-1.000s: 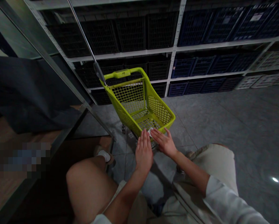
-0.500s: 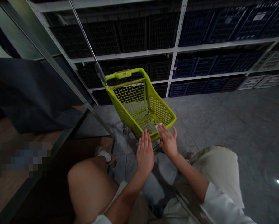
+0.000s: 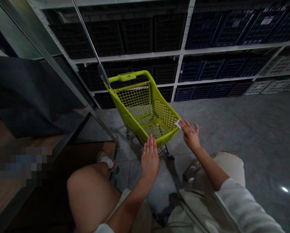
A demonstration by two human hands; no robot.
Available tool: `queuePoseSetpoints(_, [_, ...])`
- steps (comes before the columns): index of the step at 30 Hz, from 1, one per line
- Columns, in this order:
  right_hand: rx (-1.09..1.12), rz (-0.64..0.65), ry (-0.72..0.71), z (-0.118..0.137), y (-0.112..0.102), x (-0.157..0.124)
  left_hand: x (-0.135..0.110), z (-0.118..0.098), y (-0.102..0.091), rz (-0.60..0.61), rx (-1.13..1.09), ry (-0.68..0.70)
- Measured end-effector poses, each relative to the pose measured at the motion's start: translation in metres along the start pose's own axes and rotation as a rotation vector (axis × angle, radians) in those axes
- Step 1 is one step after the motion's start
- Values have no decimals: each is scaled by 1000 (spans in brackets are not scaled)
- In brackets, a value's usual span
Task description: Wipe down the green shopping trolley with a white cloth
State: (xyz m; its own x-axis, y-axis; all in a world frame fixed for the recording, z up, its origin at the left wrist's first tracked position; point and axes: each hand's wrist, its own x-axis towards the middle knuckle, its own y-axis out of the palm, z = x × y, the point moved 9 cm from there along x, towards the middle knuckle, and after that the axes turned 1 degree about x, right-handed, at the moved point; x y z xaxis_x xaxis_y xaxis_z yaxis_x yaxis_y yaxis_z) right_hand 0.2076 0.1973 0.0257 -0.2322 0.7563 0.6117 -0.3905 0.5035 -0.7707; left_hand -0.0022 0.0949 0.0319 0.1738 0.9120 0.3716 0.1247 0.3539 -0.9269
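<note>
A small lime-green shopping cart (image 3: 137, 124) with a lattice basket stands on the floor in front of my knees. My left hand (image 3: 150, 158) lies at its near rim, fingers stretched out together, with nothing seen in it. At the cart's right front corner, my right hand (image 3: 190, 135) pinches a small white wipe (image 3: 177, 123) against the rim. Whether the wipe is paper or cloth I cannot tell. A metal pole (image 3: 88, 34) rises from the left end of the cart's handle.
White metal shelving (image 3: 181, 60) holds black crates (image 3: 136, 35) and blue crates (image 3: 203, 29) behind the cart. To the left stands a metal-framed table (image 3: 4, 136) with a dark sheet (image 3: 38, 90) over part of it. Grey tiled floor (image 3: 232, 126) extends to the right.
My right hand has moved right and slightly away from me along the rim with the wipe, from the front edge to the corner. My left hand has stayed at the near rim.
</note>
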Motion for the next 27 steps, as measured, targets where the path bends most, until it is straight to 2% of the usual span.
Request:
queuePoseSetpoints(2, [5,-28,68,23,0,-5,0,0,1,-11,-11,-9])
queuePoseSetpoints(4, [44,-30,80,65,2,-12,1,0,2,-18,-16,-19])
queuePoseSetpoints(7, [158,48,-78,135,8,-22,1,1,2,-16,-4,-25])
queuePoseSetpoints(9, [211,107,-183,158,11,-26,1,2,1,-10,7,-26])
queuePoseSetpoints(11, [218,156,-276,154,11,-27,0,3,-1,-6,8,-15])
queuePoseSetpoints(12, [207,170,-311,143,11,-27,-1,2,-1,-5,5,-6])
queuePoseSetpoints(14, [165,164,-324,104,9,-21,-1,1,-3,-5,-5,10])
queuePoseSetpoints(17, [84,72,-156,31,2,-6,-1,0,-2,-2,-7,6])
queuePoseSetpoints(18, [61,41,-91,13,0,-2,-1,0,-2,2,-5,5])
queuePoseSetpoints(20, [27,-3,23,-1,-2,1,0,-1,0,13,-2,0])
queuePoseSetpoints(21, [18,-16,66,3,-2,1,0,-1,1,14,-5,-2])
queuePoseSetpoints(23, [27,-19,109,33,1,-4,0,0,2,5,-18,-6])
queuePoseSetpoints(25, [72,22,62,83,7,-12,0,1,2,-17,-35,-10])
queuePoseSetpoints(27, [145,85,-58,135,13,-20,0,2,1,-37,-41,-12])
